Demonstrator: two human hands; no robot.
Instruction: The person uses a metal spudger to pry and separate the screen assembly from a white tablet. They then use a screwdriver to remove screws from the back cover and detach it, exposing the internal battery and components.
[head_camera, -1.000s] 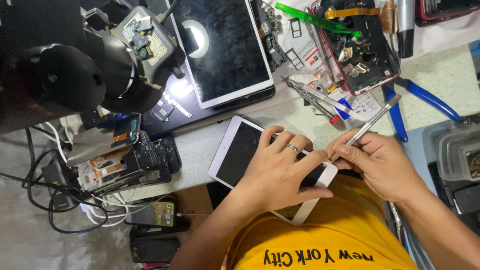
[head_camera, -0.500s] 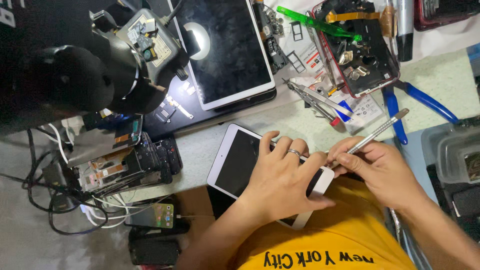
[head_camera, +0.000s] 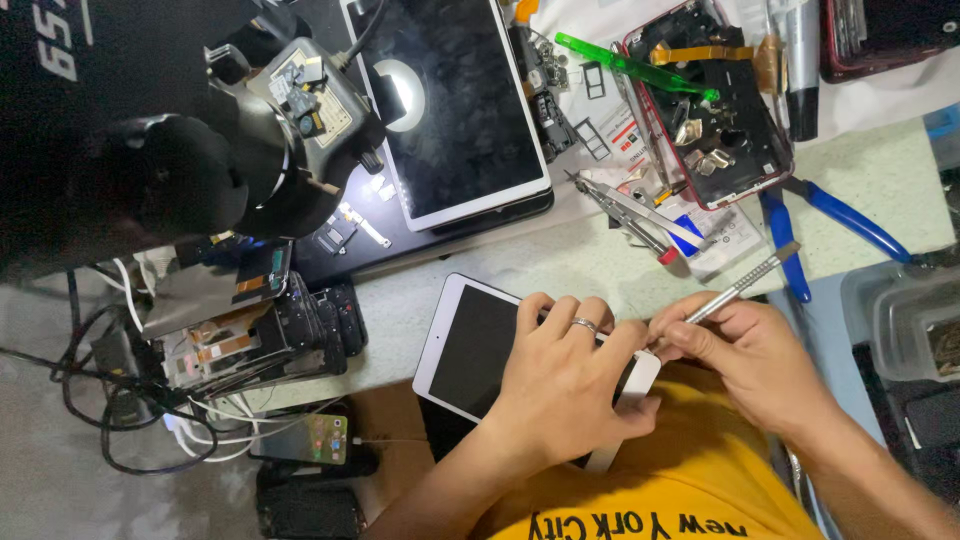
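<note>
Working at the edge of a small white-framed tablet (head_camera: 470, 350), screen up, lying at the near edge of the pale green bench top (head_camera: 880, 180) and overhanging toward the lap in the yellow shirt (head_camera: 690, 480). Left hand (head_camera: 565, 385) spread flat over the tablet's right half, ringed finger on the glass, thumb hooked round the end: pressing and steadying, fingers curved down on the device. Right hand (head_camera: 750, 350) pinching a slim metal pry tool (head_camera: 740, 287), fingers clenched about its shaft, tip hidden between thumb and the tablet's corner just beside the left hand. Cannot tell whether the tip sits inside the seam. Screen looks seated all round the visible frame, no gap or lifted corner showing; judged early, opening barely begun or only at one corner, whole perimeter left to free. Outward: tweezers (head_camera: 625, 208) and blue-handled pliers (head_camera: 825, 225) beyond the hands, untouched. Farther back, an opened phone shell with red rim (head_camera: 715, 110), a green plastic stick (head_camera: 630, 65) across it. Larger white tablet (head_camera: 450, 100) on a dark mat under a lamp glare. Microscope head (head_camera: 200, 150) at left, stacked phone parts (head_camera: 250, 340) and cables (head_camera: 100, 400) below it.
</note>
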